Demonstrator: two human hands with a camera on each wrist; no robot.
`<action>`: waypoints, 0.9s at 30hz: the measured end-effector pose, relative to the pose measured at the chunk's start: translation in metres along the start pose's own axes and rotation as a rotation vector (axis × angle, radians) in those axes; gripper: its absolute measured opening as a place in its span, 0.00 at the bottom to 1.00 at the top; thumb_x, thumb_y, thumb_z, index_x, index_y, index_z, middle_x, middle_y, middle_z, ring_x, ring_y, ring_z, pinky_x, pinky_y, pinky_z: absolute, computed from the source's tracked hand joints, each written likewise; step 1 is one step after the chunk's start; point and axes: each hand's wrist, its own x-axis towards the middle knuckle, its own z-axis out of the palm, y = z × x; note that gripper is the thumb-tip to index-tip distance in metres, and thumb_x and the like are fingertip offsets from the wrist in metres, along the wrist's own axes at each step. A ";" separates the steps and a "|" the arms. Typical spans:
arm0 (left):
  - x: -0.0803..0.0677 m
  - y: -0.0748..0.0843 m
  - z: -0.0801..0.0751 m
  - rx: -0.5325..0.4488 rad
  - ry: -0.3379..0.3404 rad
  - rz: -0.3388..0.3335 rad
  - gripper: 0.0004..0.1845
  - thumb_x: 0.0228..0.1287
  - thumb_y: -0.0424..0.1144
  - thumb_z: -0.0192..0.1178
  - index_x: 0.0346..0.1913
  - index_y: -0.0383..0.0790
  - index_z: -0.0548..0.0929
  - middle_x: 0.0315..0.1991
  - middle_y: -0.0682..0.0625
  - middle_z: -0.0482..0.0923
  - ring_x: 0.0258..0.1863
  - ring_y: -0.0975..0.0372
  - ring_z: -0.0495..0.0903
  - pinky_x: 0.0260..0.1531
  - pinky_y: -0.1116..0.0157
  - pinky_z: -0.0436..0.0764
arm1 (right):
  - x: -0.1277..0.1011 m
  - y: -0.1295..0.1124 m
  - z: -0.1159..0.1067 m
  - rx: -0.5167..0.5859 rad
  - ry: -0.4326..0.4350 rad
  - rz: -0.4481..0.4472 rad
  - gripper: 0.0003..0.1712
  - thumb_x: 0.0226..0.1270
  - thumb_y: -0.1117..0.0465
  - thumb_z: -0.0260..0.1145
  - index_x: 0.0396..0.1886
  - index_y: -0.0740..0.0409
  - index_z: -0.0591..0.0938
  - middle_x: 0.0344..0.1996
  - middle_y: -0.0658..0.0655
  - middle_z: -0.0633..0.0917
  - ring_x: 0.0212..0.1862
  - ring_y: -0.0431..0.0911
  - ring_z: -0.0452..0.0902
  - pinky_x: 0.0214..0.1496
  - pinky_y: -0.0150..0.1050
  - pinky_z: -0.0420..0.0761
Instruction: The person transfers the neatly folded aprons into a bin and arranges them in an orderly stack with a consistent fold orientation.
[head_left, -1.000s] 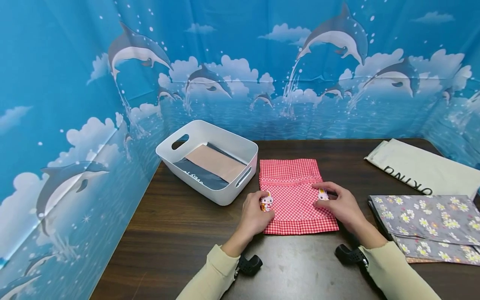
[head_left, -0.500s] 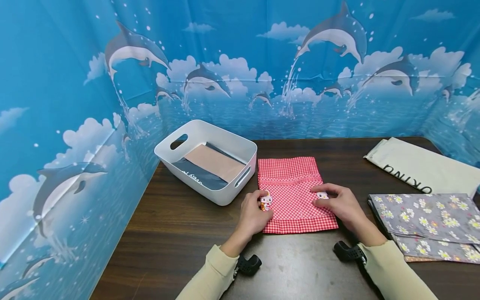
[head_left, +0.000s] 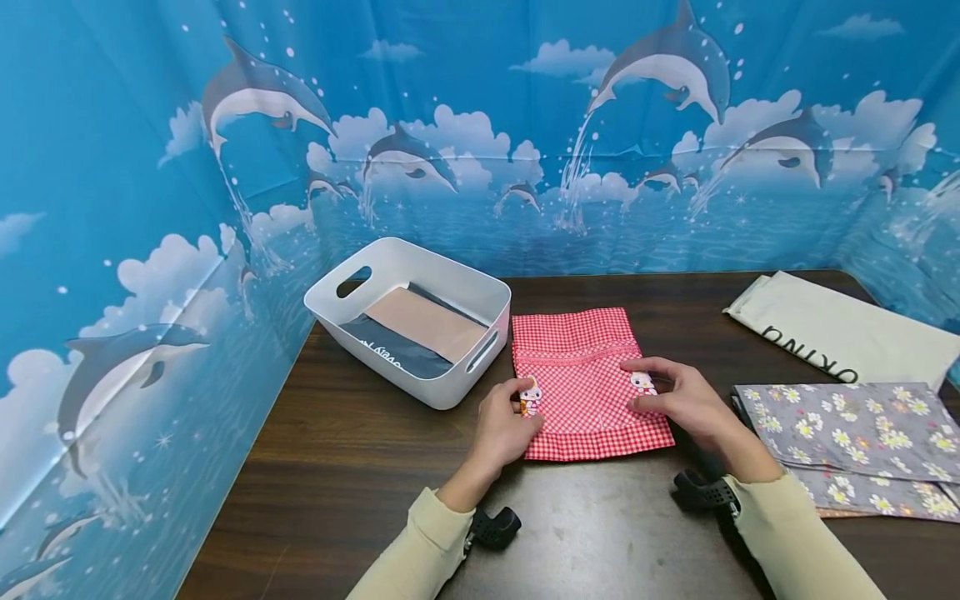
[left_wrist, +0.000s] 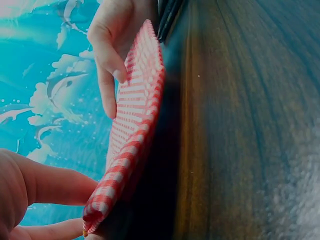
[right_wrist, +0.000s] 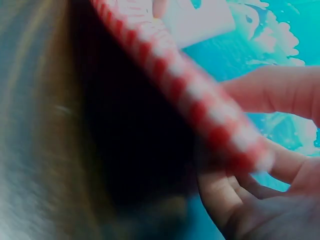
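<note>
A folded red-and-white gingham cloth point(head_left: 581, 396) with small cat-figure prints at both sides is held between my two hands. My left hand point(head_left: 504, 425) pinches its left edge between thumb and fingers. On the opposite edge, my right hand point(head_left: 686, 400) grips it the same way. In the left wrist view the cloth point(left_wrist: 132, 117) sags in the middle, with a dark gap between it and the tabletop. Seen from the right wrist, the right hand's fingers point(right_wrist: 280, 92) lie above and below the thick checked edge.
Behind my left hand stands a white plastic basket point(head_left: 491, 312) holding folded beige and dark cloths. To the right lie a grey daisy-print cloth point(head_left: 855, 429) and a cream cloth with black lettering point(head_left: 847, 325), all on the dark wooden table point(head_left: 360, 483). A dolphin-print curtain point(head_left: 465, 225) closes the back.
The gingham cloth has risen slightly and moved a little away from me, both hands keeping their hold. The whole head view has shifted slightly.
</note>
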 end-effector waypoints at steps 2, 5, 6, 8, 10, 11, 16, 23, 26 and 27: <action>0.000 0.001 -0.001 -0.023 -0.011 -0.025 0.27 0.54 0.25 0.73 0.61 0.34 0.87 0.38 0.41 0.87 0.32 0.64 0.79 0.31 0.69 0.75 | -0.001 0.000 -0.003 -0.010 -0.021 -0.001 0.39 0.69 0.61 0.76 0.78 0.59 0.75 0.82 0.70 0.66 0.79 0.71 0.65 0.72 0.63 0.76; 0.000 0.001 -0.002 -0.037 -0.019 -0.044 0.27 0.55 0.26 0.73 0.61 0.36 0.87 0.37 0.42 0.88 0.28 0.66 0.78 0.29 0.69 0.74 | -0.002 -0.001 -0.007 -0.035 -0.037 0.010 0.38 0.69 0.58 0.76 0.77 0.58 0.76 0.80 0.69 0.70 0.79 0.70 0.65 0.75 0.68 0.72; 0.000 0.001 -0.002 -0.036 -0.020 -0.043 0.27 0.55 0.26 0.74 0.61 0.37 0.87 0.38 0.43 0.87 0.29 0.66 0.77 0.30 0.68 0.74 | -0.002 -0.001 -0.008 -0.037 -0.042 0.014 0.37 0.70 0.57 0.75 0.76 0.59 0.77 0.79 0.69 0.72 0.77 0.70 0.68 0.74 0.68 0.73; 0.000 0.002 -0.002 -0.039 -0.018 -0.041 0.26 0.54 0.25 0.74 0.59 0.39 0.88 0.41 0.43 0.86 0.32 0.65 0.77 0.33 0.68 0.73 | -0.003 -0.002 -0.011 -0.044 -0.042 0.029 0.34 0.70 0.56 0.75 0.74 0.58 0.80 0.74 0.67 0.78 0.74 0.65 0.73 0.72 0.64 0.76; 0.001 0.002 -0.002 -0.045 -0.020 -0.047 0.25 0.54 0.25 0.74 0.57 0.40 0.89 0.43 0.44 0.84 0.34 0.65 0.76 0.34 0.68 0.72 | -0.003 -0.004 -0.015 -0.046 -0.043 0.050 0.31 0.70 0.54 0.75 0.71 0.57 0.83 0.69 0.64 0.83 0.69 0.60 0.78 0.69 0.58 0.79; 0.001 0.002 -0.002 -0.047 -0.022 -0.051 0.24 0.53 0.25 0.74 0.56 0.41 0.90 0.42 0.44 0.84 0.34 0.64 0.76 0.34 0.68 0.72 | -0.004 -0.004 -0.016 -0.044 -0.050 0.055 0.30 0.71 0.54 0.75 0.70 0.57 0.83 0.68 0.63 0.84 0.67 0.58 0.79 0.67 0.56 0.80; 0.001 0.002 -0.001 -0.063 -0.052 -0.070 0.22 0.54 0.25 0.73 0.55 0.38 0.90 0.42 0.44 0.84 0.35 0.64 0.76 0.34 0.68 0.72 | -0.004 -0.004 -0.017 -0.043 -0.095 0.064 0.29 0.72 0.55 0.75 0.68 0.60 0.84 0.67 0.64 0.84 0.62 0.53 0.78 0.59 0.46 0.82; 0.002 0.002 -0.001 -0.081 -0.096 -0.086 0.24 0.57 0.26 0.72 0.59 0.37 0.87 0.52 0.38 0.87 0.26 0.66 0.73 0.26 0.70 0.70 | -0.004 -0.003 -0.016 -0.034 -0.153 0.051 0.33 0.72 0.58 0.74 0.72 0.64 0.79 0.75 0.72 0.73 0.61 0.54 0.77 0.53 0.42 0.84; 0.002 0.002 -0.002 -0.076 -0.111 -0.100 0.24 0.59 0.26 0.72 0.60 0.37 0.87 0.55 0.37 0.86 0.24 0.66 0.73 0.24 0.70 0.70 | -0.003 -0.003 -0.017 -0.014 -0.182 0.049 0.35 0.71 0.61 0.73 0.75 0.65 0.75 0.77 0.75 0.68 0.55 0.51 0.81 0.52 0.42 0.86; 0.002 0.002 -0.002 -0.075 -0.114 -0.106 0.25 0.59 0.27 0.72 0.61 0.37 0.87 0.56 0.36 0.86 0.23 0.66 0.73 0.24 0.70 0.70 | -0.003 -0.003 -0.017 -0.003 -0.195 0.049 0.36 0.71 0.62 0.73 0.75 0.66 0.74 0.77 0.75 0.67 0.54 0.50 0.82 0.52 0.42 0.87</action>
